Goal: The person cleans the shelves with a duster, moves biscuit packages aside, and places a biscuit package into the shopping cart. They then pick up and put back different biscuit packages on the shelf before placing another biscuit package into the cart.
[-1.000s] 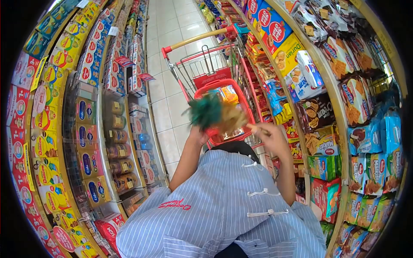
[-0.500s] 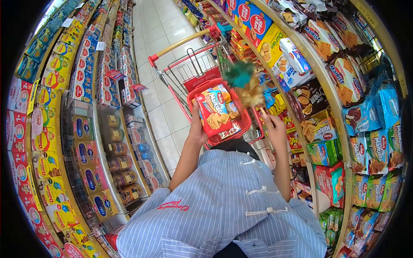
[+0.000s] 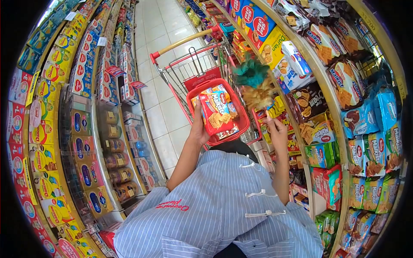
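Observation:
My left hand (image 3: pixel 199 125) is closed on the left edge of a red Malkist cracker pack (image 3: pixel 217 112), its wrist crossing the near-left side of a red plastic basket (image 3: pixel 245 125). The pack is over the basket, with other packets partly hidden beneath it. My right hand (image 3: pixel 275 129) pinches the thin handle of a feather duster (image 3: pixel 257 92). The duster's green and tan feathers point away from me, close beside the right-hand shelves and overlapping the snack packs there.
A shopping cart (image 3: pixel 185 45) with a yellow-and-red handle stands ahead, behind the basket. Shelves of boxed milk (image 3: pixel 45 133) and jars (image 3: pixel 118 161) line the left. Biscuit packs (image 3: pixel 320 129) fill the right shelves. A tiled floor (image 3: pixel 161 81) runs between them.
The duster's feathers have shifted slightly right and down, and look less blurred. My left hand and the cracker pack have moved a little to the right.

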Available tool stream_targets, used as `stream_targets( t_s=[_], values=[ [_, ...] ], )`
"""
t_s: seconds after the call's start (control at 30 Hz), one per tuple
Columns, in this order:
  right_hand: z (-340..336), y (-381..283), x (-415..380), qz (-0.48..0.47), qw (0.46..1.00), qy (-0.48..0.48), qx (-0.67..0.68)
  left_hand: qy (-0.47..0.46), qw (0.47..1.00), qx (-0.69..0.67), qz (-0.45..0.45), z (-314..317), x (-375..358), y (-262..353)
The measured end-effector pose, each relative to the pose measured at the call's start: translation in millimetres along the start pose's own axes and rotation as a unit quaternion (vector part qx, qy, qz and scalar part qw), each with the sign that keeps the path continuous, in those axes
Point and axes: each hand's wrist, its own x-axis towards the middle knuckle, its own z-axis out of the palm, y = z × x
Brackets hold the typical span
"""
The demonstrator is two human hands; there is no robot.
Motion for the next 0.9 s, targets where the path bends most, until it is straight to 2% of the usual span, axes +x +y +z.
stream_targets(
  t_s=[0.03, 0.13, 0.27, 0.33, 0.4, 0.47, 0.5, 0.53, 0.57, 0.6, 0.67, 0.73, 0.77, 0.8, 0.83, 0.9],
  values=[
    [-2.9, 0.8, -1.7, -0.030, 0.999, -0.021, -0.035, 0.010, 1.000, -0.002, 0.009, -0.6, 0.0, -1.0],
    [-3.9, -5.1, -10.2, -0.025, 0.997, -0.057, -0.040, 0.013, 0.998, -0.051, -0.016, -15.7, 1.5, -6.9],
    [-4.5, -10.3, -18.1, -0.043, 0.995, -0.080, -0.036, 0.019, 1.000, -0.019, -0.002, -12.1, -6.2, -5.2],
    [-2.3, -19.1, -25.5, -0.083, 0.984, -0.156, -0.032, 0.007, 1.000, -0.027, -0.004, -27.7, 2.4, -12.0],
    [2.1, -32.4, -32.0, -0.085, 0.978, -0.188, -0.022, 0.066, 0.997, -0.001, 0.034, -48.9, 1.1, -28.3],
    [3.5, -44.7, -28.5, -0.083, 0.958, -0.231, -0.150, -0.015, 0.999, -0.040, -0.013, -95.5, 18.3, -41.4],
    [3.9, -38.8, -22.3, -0.082, 0.958, -0.229, -0.149, 0.004, 1.000, -0.012, -0.003, -55.6, 6.5, -27.9],
    [4.1, -27.1, -13.5, -0.096, 0.979, -0.131, -0.123, 0.022, 1.000, 0.016, 0.009, -8.9, -8.4, -12.3],
    [2.8, -24.0, -8.3, -0.111, 0.989, -0.032, -0.097, 0.029, 0.999, 0.027, 0.007, -0.2, -12.2, -10.5],
    [-1.6, -23.6, -6.2, -0.112, 0.988, -0.033, -0.098, 0.016, 1.000, 0.018, -0.001, 1.3, -13.9, -10.2],
    [-8.7, -27.2, -4.0, -0.054, 0.997, 0.014, -0.051, 0.020, 1.000, 0.018, 0.005, 2.4, -16.2, -11.8],
    [-16.1, -23.5, -11.9, -0.076, 0.996, -0.010, -0.047, 0.014, 1.000, 0.017, 0.011, -0.6, -15.5, -13.0],
    [-18.7, -20.4, -18.2, -0.091, 0.990, -0.096, -0.047, 0.008, 1.000, 0.015, 0.016, -2.9, -14.4, -14.6],
    [-20.4, -18.6, -21.3, -0.106, 0.977, -0.181, -0.046, 0.040, 0.999, 0.004, 0.009, -7.6, -15.6, -17.9],
    [-19.9, -18.5, -21.6, -0.106, 0.977, -0.180, -0.046, -0.007, 1.000, 0.010, 0.016, -36.8, -5.4, -27.0],
    [-15.0, -19.2, -22.5, -0.087, 0.984, -0.146, -0.055, 0.058, 0.997, 0.053, 0.009, -17.8, -17.2, -20.9]
  ],
)
